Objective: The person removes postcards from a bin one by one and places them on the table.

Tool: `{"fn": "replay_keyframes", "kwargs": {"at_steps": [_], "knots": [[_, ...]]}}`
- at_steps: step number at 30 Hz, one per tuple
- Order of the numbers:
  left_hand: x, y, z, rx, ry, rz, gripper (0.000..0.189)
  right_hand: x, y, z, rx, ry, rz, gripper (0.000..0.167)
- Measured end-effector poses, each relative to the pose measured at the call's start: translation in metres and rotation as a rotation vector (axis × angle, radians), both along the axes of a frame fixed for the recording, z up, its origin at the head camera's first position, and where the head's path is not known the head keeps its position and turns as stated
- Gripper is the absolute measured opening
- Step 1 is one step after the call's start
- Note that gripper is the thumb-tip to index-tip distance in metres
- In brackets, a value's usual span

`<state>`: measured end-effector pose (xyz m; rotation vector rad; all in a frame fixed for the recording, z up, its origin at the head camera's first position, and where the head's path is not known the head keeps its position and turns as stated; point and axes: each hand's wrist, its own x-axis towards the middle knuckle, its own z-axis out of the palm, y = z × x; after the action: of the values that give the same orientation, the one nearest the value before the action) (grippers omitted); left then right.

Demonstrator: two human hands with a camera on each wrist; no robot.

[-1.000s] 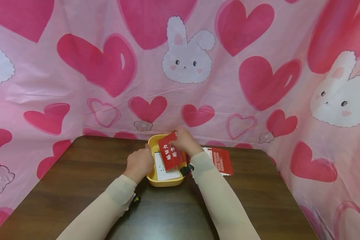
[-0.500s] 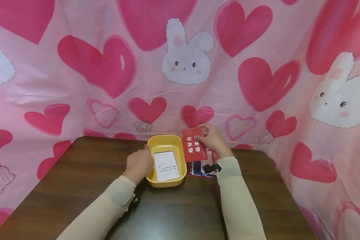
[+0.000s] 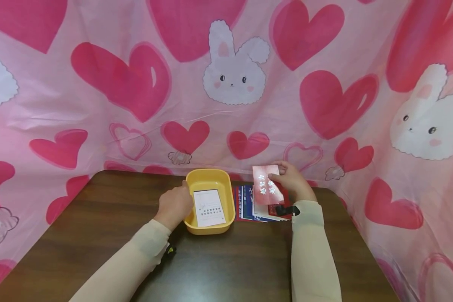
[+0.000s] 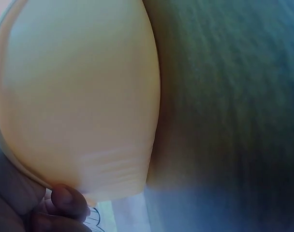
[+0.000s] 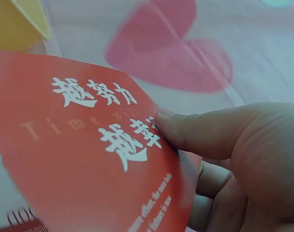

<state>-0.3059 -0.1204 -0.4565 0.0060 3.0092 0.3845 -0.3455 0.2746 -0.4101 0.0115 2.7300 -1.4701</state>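
My left hand (image 3: 175,206) grips the left rim of a yellow plastic tub (image 3: 208,230). In the left wrist view, its curled fingers (image 4: 68,203) are at the edge of the tub's wall (image 4: 84,96). A white card (image 3: 209,208) with dark printed characters lies inside the tub. To the right, my right hand (image 3: 293,180) pinches a red card (image 3: 262,186) with white characters, thumb on its printed face, as the right wrist view shows. This card is held over a spread of red, blue and white cards (image 3: 245,203), hiding part of it.
The cards lie on a dark wooden table (image 3: 211,268), close beside the tub's right wall. A pink cloth (image 3: 188,105) with hearts and rabbits hangs behind the table and along its sides.
My right hand has carried the red card out of the tub to the right, over the spread cards. The white card in the tub is now uncovered. My left hand stays on the rim.
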Motion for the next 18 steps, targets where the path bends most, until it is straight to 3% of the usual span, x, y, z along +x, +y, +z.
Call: {"fn": "replay_keyframes", "kwargs": {"at_steps": [3, 10, 18], "knots": [[0.0, -0.001, 0.0, 0.028, -0.004, 0.002, 0.078, 0.001, 0.013, -0.005, 0.036, -0.017, -0.014, 0.064], [0.001, -0.002, 0.003, 0.046, -0.008, 0.0, 0.077, 0.003, 0.035, -0.017, -0.041, -0.101, -0.092, 0.068], [0.005, -0.004, 0.002, 0.06, 0.064, -0.013, 0.068, 0.008, 0.057, -0.028, -0.03, -0.145, -0.097, 0.071]]}}
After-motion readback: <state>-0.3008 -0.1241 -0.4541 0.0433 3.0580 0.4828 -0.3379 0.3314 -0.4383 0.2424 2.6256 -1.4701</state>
